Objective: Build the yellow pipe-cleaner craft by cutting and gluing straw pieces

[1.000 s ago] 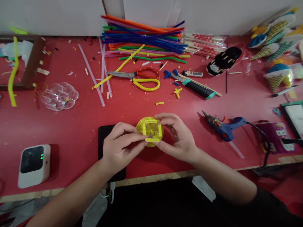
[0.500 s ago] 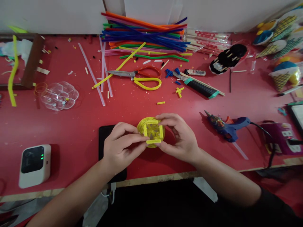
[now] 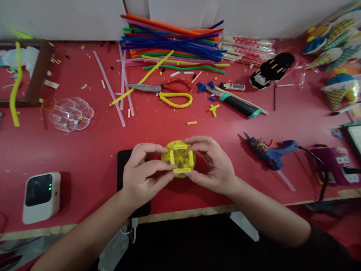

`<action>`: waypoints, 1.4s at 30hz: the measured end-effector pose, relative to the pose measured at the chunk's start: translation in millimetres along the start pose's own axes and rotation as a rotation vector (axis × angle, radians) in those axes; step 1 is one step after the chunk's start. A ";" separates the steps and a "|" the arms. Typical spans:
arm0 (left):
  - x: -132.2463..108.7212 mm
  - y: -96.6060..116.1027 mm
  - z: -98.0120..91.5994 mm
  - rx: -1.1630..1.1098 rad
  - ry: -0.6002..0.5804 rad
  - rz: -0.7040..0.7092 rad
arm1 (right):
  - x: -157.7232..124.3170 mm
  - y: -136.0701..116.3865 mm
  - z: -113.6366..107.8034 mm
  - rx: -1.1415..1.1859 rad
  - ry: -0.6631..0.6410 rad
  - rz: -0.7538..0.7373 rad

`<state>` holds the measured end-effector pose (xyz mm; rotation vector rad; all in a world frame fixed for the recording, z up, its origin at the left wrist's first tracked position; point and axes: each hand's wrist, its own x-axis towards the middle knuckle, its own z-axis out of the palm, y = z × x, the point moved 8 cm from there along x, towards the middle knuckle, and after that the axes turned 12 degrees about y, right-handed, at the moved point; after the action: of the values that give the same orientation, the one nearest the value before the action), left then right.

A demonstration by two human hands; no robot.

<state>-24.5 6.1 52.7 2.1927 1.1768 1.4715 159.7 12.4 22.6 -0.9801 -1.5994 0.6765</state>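
Both my hands hold a small yellow straw ball (image 3: 179,157) just above the red table (image 3: 93,146), near its front edge. Short yellow straw pieces form a square on the ball's upper face. My left hand (image 3: 142,173) pinches its left side with thumb and fingers curled. My right hand (image 3: 214,163) grips the right side, fingers wrapped over the top. A black phone (image 3: 124,162) lies flat under my left hand.
A pile of coloured straws (image 3: 172,43) lies at the back. Scissors (image 3: 160,89), a yellow straw loop (image 3: 176,99), a utility knife (image 3: 234,103) and a blue glue gun (image 3: 270,152) lie beyond my hands. A clear plastic tray (image 3: 70,114) and a white device (image 3: 41,195) sit left.
My left fingers have shifted slightly on the ball, and the ball has turned a little. Both hands stay in place.
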 end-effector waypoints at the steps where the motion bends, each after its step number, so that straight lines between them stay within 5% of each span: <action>1: 0.1 -0.1 -0.2 -0.001 0.000 0.000 | -0.1 -0.1 0.0 0.000 0.000 0.000; 42: 0.6 -1.6 2.5 -0.008 -0.032 -0.016 | 2.0 2.4 -1.4 -0.030 0.000 0.025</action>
<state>-23.0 8.1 51.1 2.1883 1.1740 1.4268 161.6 15.3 21.9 -1.0241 -1.6039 0.6714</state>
